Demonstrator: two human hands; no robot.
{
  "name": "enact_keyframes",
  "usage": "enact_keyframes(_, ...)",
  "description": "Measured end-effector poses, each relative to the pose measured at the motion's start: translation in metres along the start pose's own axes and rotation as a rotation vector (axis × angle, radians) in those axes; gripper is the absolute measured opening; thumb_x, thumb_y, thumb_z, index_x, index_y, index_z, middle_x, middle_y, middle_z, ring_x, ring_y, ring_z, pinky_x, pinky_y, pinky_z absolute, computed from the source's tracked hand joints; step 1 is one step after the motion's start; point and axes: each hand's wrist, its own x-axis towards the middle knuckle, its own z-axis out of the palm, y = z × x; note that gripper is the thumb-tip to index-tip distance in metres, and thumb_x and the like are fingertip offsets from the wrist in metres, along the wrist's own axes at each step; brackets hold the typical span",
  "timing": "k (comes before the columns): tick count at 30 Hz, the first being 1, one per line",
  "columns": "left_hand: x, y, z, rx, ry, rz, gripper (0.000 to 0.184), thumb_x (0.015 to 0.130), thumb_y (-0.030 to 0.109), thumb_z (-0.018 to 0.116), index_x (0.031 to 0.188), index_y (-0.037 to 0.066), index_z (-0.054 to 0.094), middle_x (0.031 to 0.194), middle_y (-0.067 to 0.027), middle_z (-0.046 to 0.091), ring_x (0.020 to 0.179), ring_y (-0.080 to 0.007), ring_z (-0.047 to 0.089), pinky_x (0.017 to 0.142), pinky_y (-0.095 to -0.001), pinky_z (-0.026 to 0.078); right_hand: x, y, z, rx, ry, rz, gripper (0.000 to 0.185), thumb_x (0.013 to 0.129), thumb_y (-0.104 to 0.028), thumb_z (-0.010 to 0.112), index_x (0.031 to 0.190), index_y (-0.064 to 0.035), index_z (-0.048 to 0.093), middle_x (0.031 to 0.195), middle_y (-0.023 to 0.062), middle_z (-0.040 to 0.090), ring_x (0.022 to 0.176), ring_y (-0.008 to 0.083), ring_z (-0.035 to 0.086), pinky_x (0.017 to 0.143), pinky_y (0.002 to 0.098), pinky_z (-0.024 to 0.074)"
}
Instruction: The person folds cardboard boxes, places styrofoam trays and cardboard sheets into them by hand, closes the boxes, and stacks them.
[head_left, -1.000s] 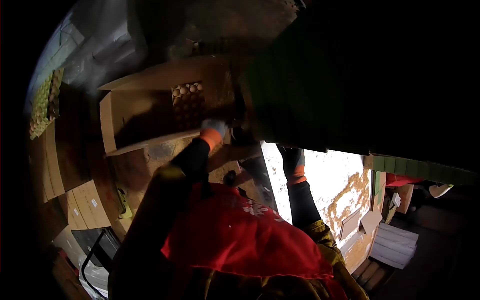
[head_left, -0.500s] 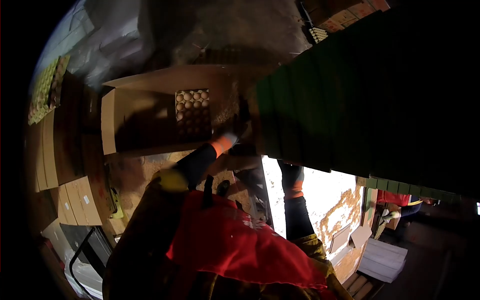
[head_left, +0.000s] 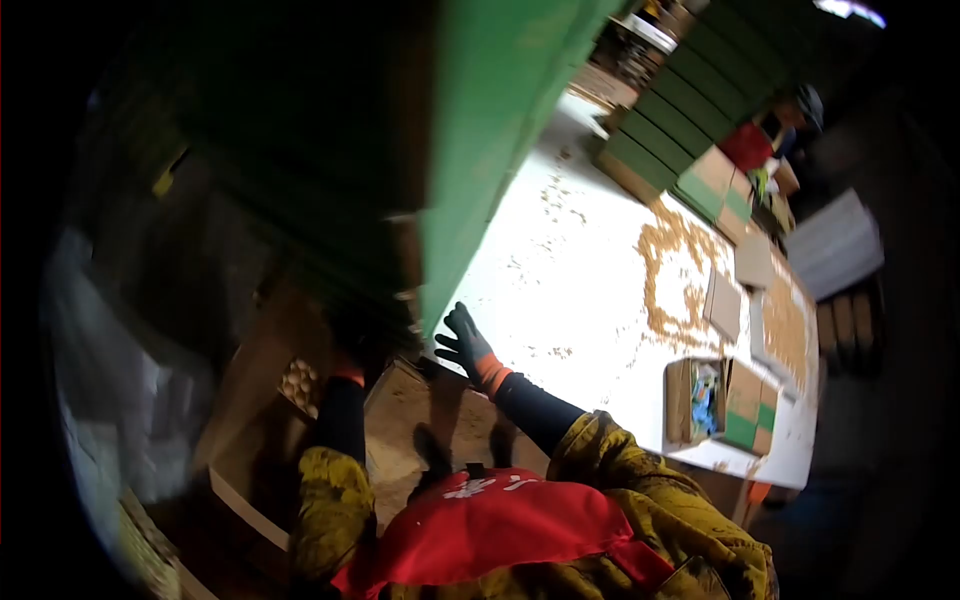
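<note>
My right hand (head_left: 464, 342), in a grey glove with an orange cuff, has its fingers spread over the near corner of the white table (head_left: 560, 310). Its fingertips are beside the lower edge of a tall green surface (head_left: 510, 110), and nothing is in its grasp. Deep shadow covers my left hand (head_left: 352, 350) at the bottom of the dark side of the green stack; its orange cuff shows, but its fingers do not. Below and left of it, a tray of eggs (head_left: 300, 388) lies in a large open cardboard box (head_left: 245, 510).
Brown debris (head_left: 665, 270) is scattered on the table. Near its right end stand an open carton (head_left: 682, 400) with blue and green items and green-and-brown cartons (head_left: 742, 405). Green cartons (head_left: 675, 115) are stacked at the back. A person in red (head_left: 750, 145) is beyond them.
The view has swung round, showing more of the table and the green surface up close. My right hand's fingers are now plainly spread. My left hand has gone into shadow beside the stack.
</note>
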Motion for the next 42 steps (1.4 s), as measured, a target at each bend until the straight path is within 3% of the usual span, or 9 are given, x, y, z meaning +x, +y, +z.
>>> enact_keyframes(7,-0.096,0.011,-0.028,-0.804,0.092,-0.155,0.057,0.095,0.025,0.047,0.145,0.009,0.026,0.14,-0.0106,0.039,0.128,-0.0249,0.038,0.105,-0.0357,0.032,-0.107,-0.012,-0.082,-0.186,-0.059,-0.058,0.06,0.095,-0.034,0.053,0.145,-0.0117,0.028,0.137,0.0145,0.046,0.119,0.0237,0.051,0.097,0.0344,0.0439)
enact_keyframes(14,-0.237,0.185,0.044,-1.211,-0.426,-0.062,0.055,0.095,0.019,0.05,0.144,0.008,0.028,0.137,-0.0095,0.044,0.125,-0.0219,0.043,0.103,-0.0336,0.036,-0.28,-0.047,-0.247,-0.386,0.14,-0.302,0.054,0.094,-0.023,0.057,0.142,-0.0096,0.036,0.132,0.0126,0.052,0.118,0.0187,0.052,0.098,0.0316,0.0428)
enact_keyframes(19,-0.362,0.398,0.114,-0.948,-0.56,0.136,0.054,0.096,0.026,0.051,0.142,0.005,0.031,0.126,-0.0113,0.053,0.113,-0.0217,0.053,0.095,-0.0331,0.043,-0.42,-0.1,-0.482,-0.643,0.652,-0.718,0.048,0.09,-0.019,0.061,0.134,-0.0091,0.048,0.125,0.0127,0.058,0.108,0.0204,0.058,0.089,0.0329,0.0474)
enact_keyframes(25,-0.449,0.589,0.25,-0.66,-0.681,-0.072,0.066,0.091,0.027,0.059,0.143,0.003,0.026,0.122,-0.0145,0.051,0.101,-0.0179,0.051,0.086,-0.0284,0.044,-0.569,-0.132,-0.833,-0.73,1.281,-0.608,0.058,0.08,-0.016,0.072,0.13,0.0006,0.047,0.129,0.0186,0.053,0.118,0.0278,0.051,0.097,0.0346,0.0411)
enact_keyframes(31,-0.466,0.638,0.279,-0.077,0.119,0.414,0.068,0.085,0.023,0.062,0.14,0.0,0.031,0.13,-0.0249,0.045,0.118,-0.0397,0.045,0.101,-0.0418,0.037,-0.614,-0.113,-1.067,-0.872,1.512,-0.25,0.103,0.065,-0.048,0.079,0.14,0.0018,0.029,0.136,0.0266,0.041,0.128,0.0391,0.038,0.107,0.0405,0.0329)
enact_keyframes(35,-0.505,0.723,0.297,0.335,-0.382,0.998,0.061,0.078,0.022,0.06,0.133,0.005,0.042,0.123,-0.0277,0.046,0.11,-0.0418,0.049,0.091,-0.0528,0.039,-0.601,-0.106,-1.034,-0.66,1.037,-0.337,0.061,0.074,-0.027,0.074,0.122,0.0018,0.048,0.113,0.0186,0.058,0.1,0.0293,0.054,0.084,0.0387,0.0472)
enact_keyframes(37,-0.524,0.799,0.339,-0.41,-0.449,0.79,0.075,0.085,0.044,0.057,0.139,-0.002,0.032,0.141,-0.0287,0.033,0.124,-0.0461,0.038,0.103,-0.0453,0.035,-0.586,-0.099,-1.031,-0.602,1.142,-0.333,0.065,0.071,-0.016,0.074,0.124,0.0061,0.044,0.116,0.0184,0.058,0.098,0.0276,0.057,0.089,0.037,0.0464)
enact_keyframes(39,-0.512,0.813,0.442,0.022,-0.124,0.785,0.088,0.084,0.054,0.053,0.143,-0.003,0.021,0.145,-0.0269,0.027,0.133,-0.0434,0.026,0.109,-0.0475,0.024,-0.576,-0.09,-1.052,-0.266,1.099,-0.384,0.066,0.068,-0.004,0.075,0.126,0.0056,0.045,0.117,0.0141,0.058,0.099,0.021,0.055,0.086,0.0351,0.0493)
enact_keyframes(42,-0.502,0.842,0.481,-0.006,-0.314,0.187,0.099,0.078,0.067,0.052,0.143,-0.002,0.021,0.143,-0.0251,0.031,0.13,-0.0423,0.031,0.105,-0.0515,0.026,-0.597,-0.125,-1.023,-1.078,1.153,0.058,0.07,0.068,-0.049,0.076,0.109,0.0047,0.056,0.108,0.0246,0.061,0.103,0.0386,0.057,0.085,0.0423,0.0466)
